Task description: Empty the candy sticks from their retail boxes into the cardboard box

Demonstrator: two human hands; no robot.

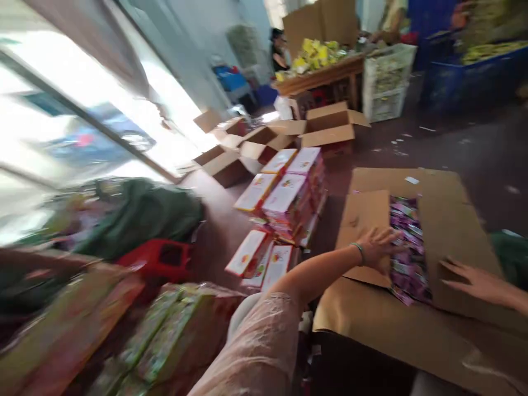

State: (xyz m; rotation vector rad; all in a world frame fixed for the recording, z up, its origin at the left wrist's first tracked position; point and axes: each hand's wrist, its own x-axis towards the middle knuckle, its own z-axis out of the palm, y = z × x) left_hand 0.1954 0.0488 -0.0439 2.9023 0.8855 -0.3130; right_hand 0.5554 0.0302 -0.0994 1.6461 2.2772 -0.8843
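While both flaps of the large brown cardboard carton point(412, 308) at the lower right of the frame lie folded inward, a narrow gap between them shows the purple and pink packets point(406, 247) packed inside. The left hand point(377, 247) presses flat on the left flap, fingers spread and grasping nothing, it seems to keep the flap down. The right hand point(474, 283), also flat and released, rests on the right flap. Left of the carton, white and red flat boxes point(284, 198) are stacked on the floor point(474, 148), near open empty cartons point(330, 124).
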